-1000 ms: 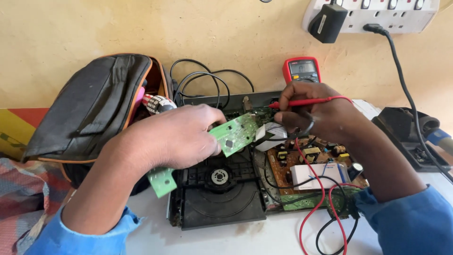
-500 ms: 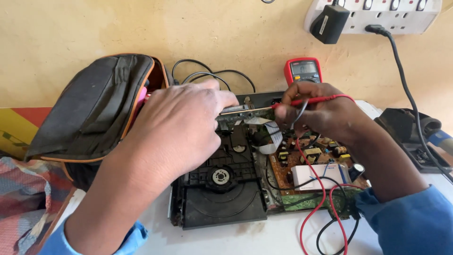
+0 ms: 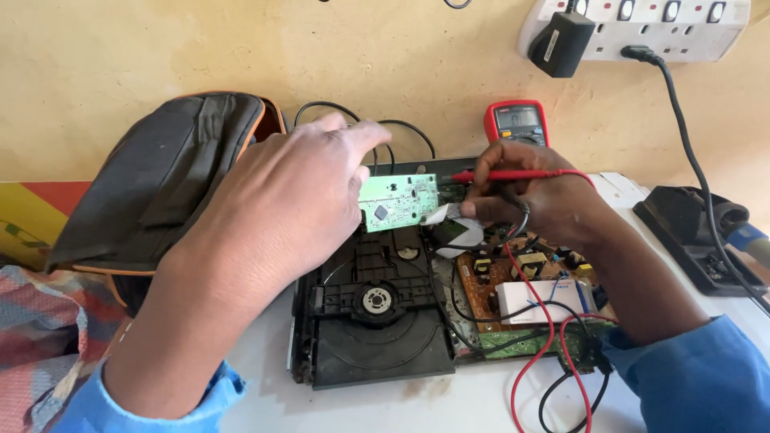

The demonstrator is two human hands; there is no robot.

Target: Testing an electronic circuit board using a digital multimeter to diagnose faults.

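Above the opened disc player (image 3: 377, 321) on the white counter (image 3: 497, 405), the left hand (image 3: 297, 200) pinches a small green circuit board (image 3: 399, 200) by its left end, holding it roughly level with its component face up. Just right of the board, the right hand (image 3: 537, 196) is closed around a red probe (image 3: 513, 175), its tip touching the board's right edge. Red and black leads (image 3: 545, 353) trail over the brown board (image 3: 521, 277) inside the player. Behind the hands, a red multimeter (image 3: 516, 120) leans against the wall, and a dark bag (image 3: 160, 184) lies to the left.
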